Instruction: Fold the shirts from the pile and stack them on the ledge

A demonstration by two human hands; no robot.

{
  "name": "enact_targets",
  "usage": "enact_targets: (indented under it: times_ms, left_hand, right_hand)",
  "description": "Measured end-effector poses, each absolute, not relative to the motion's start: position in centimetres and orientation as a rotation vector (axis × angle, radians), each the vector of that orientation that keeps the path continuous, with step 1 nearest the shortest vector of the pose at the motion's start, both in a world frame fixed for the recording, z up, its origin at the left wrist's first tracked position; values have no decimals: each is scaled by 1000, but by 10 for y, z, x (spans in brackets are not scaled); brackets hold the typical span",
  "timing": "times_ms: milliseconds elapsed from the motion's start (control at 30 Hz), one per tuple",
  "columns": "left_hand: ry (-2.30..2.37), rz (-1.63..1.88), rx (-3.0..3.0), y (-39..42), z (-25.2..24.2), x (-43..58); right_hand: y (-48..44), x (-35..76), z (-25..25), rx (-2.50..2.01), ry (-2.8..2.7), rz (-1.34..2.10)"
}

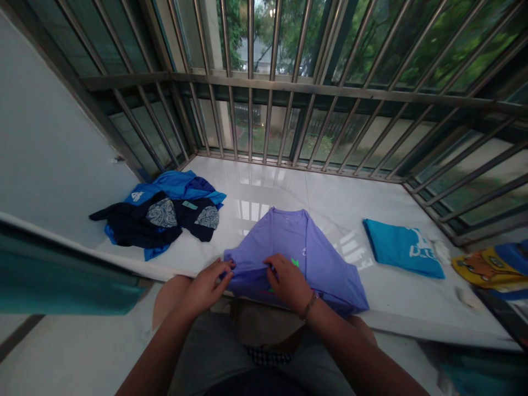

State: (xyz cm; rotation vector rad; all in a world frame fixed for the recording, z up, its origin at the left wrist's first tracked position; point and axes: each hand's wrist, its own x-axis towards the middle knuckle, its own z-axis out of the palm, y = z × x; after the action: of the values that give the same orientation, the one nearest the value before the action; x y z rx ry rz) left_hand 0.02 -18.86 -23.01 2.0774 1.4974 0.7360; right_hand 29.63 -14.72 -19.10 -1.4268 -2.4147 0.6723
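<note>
A barred window runs along the far side, with a white tiled ledge [264, 187] below it. Purple T-shirt [284, 242] lies mid-ledge at the near edge, long axis running front to back, collar pointing away toward the window, hem end nearest the person. Off to its left, a crumpled heap of navy and blue clothes [160, 214]; to its right, a folded teal shirt [402, 247], then a yellow printed item [487, 267] at the ledge's right end. Left hand [204, 289] and right hand [289, 283] both have their grip clamped on the shirt's near part, fabric bunched under the fingers. Thin bracelet [310, 306] on the right wrist.
</note>
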Motion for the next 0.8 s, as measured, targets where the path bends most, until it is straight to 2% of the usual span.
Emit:
enact_targets:
  times_ms: [133, 267, 433, 600, 800]
  left_hand:
    - [1441, 622, 2239, -191, -228, -7]
    - [1452, 615, 2263, -188, -221, -7]
    - [1573, 729, 2332, -168, -230, 20]
    - [1734, 507, 2476, -157, -268, 47]
    - [1796, 470, 2451, -163, -286, 47]
  right_hand:
    - [-148, 309, -179, -1311, -2635, 727]
    - [-150, 315, -171, -1180, -2738, 538]
    - [-134, 289, -195, -1027, -2704, 354]
    - [-74, 269, -229, -1145, -2821, 342]
    - [10, 282, -220, -1419, -2818, 286]
